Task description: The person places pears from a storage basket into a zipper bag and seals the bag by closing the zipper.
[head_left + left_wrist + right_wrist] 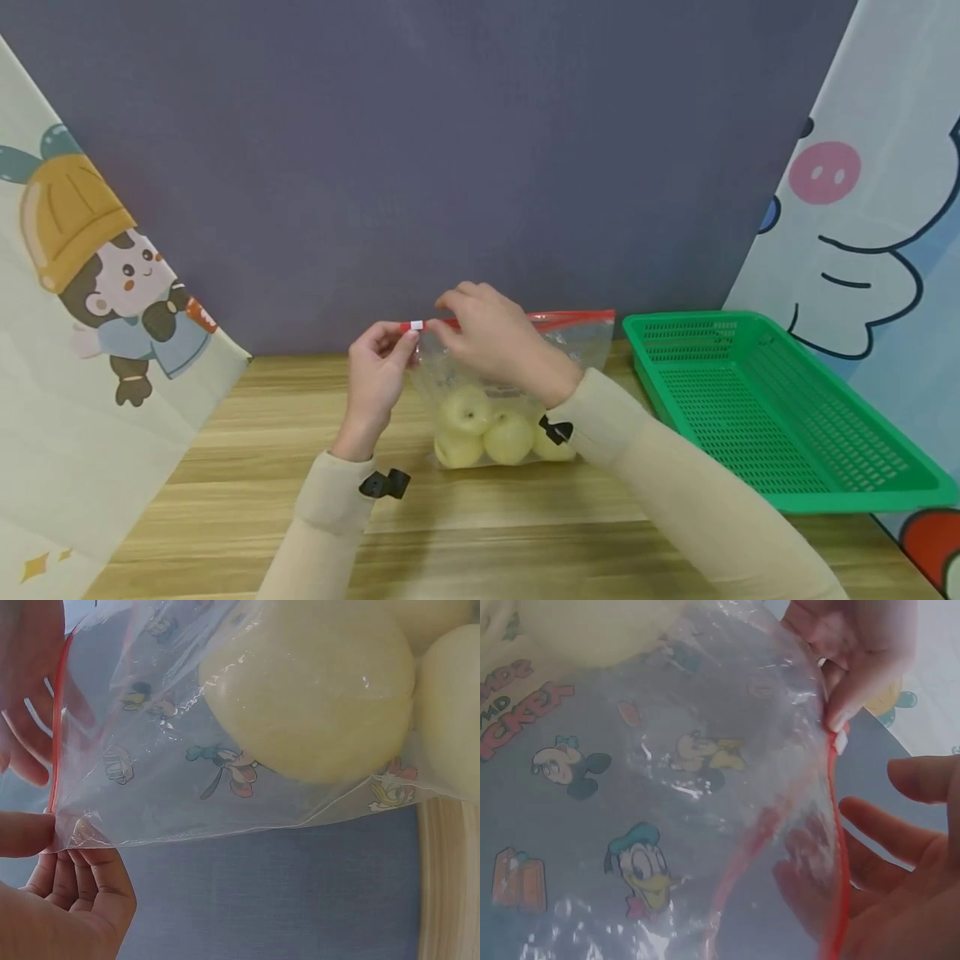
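Note:
A clear zip bag (585,342) printed with cartoon figures stands upright on the table, its top edged by a red zip strip (573,317). Several pale yellow round fruits (510,437) lie in its bottom. My left hand (377,367) pinches the bag's top left corner between thumb and fingers, beside the small white slider (417,326). Just right of that slider, my right hand (495,333) is over the strip. In the right wrist view its thumb and forefinger (889,829) are spread apart with no slider between them, and other fingers show through the film.
A green plastic basket (750,417) stands on the right of the wooden table (300,400). A dark grey backdrop (450,150) rises behind, with cartoon-printed panels on both sides.

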`<state>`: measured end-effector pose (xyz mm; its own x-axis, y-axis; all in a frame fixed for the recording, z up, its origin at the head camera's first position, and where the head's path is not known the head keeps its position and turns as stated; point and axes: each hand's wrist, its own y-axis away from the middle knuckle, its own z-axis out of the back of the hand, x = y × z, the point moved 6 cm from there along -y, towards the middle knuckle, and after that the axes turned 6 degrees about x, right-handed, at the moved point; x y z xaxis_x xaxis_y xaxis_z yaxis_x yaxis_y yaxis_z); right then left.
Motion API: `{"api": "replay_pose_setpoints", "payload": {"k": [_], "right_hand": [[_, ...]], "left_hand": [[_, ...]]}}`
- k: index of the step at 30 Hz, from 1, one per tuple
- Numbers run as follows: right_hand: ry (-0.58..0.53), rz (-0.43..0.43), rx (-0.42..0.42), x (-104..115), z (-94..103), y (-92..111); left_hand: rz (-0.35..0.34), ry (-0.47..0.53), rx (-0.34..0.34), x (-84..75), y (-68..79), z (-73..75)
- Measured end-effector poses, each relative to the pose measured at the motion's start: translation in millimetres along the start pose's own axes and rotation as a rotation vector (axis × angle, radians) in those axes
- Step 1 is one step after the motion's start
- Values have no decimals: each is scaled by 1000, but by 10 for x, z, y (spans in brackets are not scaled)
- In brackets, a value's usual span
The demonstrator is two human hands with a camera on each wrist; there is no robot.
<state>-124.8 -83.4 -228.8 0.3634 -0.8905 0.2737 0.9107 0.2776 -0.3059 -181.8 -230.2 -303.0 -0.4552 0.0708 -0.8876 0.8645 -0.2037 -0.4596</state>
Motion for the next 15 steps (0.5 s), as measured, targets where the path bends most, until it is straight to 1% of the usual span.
{"api": "replay_pose_setpoints", "payload": {"k": [7,15], "right_hand": [[-16,20,17,52,-87,-87],[-37,15,39,83,-130,-156]], "left_hand": [[-17,-27,21,-28,21,-2],[-10,-29,27,-37,30,0]]}}
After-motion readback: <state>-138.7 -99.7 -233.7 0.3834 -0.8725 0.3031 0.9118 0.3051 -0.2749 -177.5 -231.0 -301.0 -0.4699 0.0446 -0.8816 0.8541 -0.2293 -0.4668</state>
